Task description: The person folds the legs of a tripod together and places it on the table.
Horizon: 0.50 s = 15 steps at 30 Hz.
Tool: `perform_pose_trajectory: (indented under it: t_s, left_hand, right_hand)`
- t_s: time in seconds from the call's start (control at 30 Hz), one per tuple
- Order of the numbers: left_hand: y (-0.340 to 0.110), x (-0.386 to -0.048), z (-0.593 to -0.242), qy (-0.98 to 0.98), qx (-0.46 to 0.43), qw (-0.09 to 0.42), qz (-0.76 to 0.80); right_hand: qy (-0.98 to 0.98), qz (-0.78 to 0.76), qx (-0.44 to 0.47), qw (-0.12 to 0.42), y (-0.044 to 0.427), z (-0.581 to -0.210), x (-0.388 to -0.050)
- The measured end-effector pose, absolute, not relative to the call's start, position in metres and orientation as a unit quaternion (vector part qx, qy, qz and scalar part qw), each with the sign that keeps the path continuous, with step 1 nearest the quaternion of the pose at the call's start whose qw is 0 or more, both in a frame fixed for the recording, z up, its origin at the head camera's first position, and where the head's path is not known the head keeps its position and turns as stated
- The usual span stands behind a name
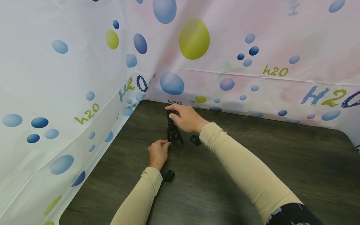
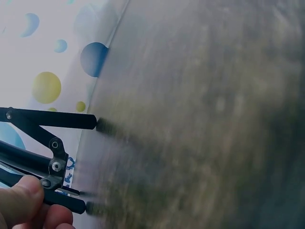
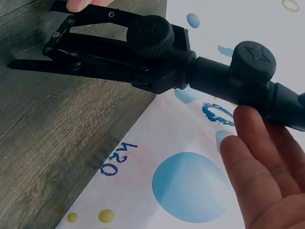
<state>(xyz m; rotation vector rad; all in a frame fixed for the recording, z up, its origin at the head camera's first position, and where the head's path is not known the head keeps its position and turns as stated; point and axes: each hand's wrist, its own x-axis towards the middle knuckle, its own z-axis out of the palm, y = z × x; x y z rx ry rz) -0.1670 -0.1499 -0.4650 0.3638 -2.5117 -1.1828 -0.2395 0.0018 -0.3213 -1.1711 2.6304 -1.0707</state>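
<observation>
Where the tripod [image 1: 171, 127] is: between the two hands, near the back-left corner of the table [image 1: 202, 187], with its column [image 3: 212, 76] up and its legs [image 2: 57, 119] down. The left hand [image 1: 158, 153] is at its lower end, on the near side; the right hand [image 1: 187, 118] is at its upper end, towards the right.
Left hand: thumb and fingertips together, pinching one leg just above its foot.
Right hand: clamped about the upper column, thumb and forefinger either side of it; from below, fingertips meet the column beside the upper knob [image 3: 253, 61].
Feet: whether they touch the table, I cannot tell.
Head view only: both sleeves [image 1: 242, 165], a dark device [image 1: 168, 175] at each wrist, and the corner where the spotted sheet [image 1: 84, 72] folds behind the table. Tripod detail is too small to read there.
Left wrist view only: the pinch close up, beside a riveted joint [image 2: 55, 166]; two leg ends spread apart, a narrow third tip partly hidden; the table blurred.
Right wrist view only: a star on the upper knob, and the lower knob [image 3: 150, 36] just above the legs.
Count: one tripod, two round knobs plain to see, two hands, two sleeves, two wrist devices, one table.
</observation>
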Motion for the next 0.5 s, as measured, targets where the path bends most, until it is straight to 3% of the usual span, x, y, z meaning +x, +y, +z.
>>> perform_pose_trajectory:
  t_s: [0.5]
  left_hand:
    - [-0.1498, -0.1695, -0.4638, -0.882, 0.135, 0.158, -0.423]
  right_hand:
    - [0.854, -0.349, -0.384, 0.032, 0.0014, -0.3214, -0.2394]
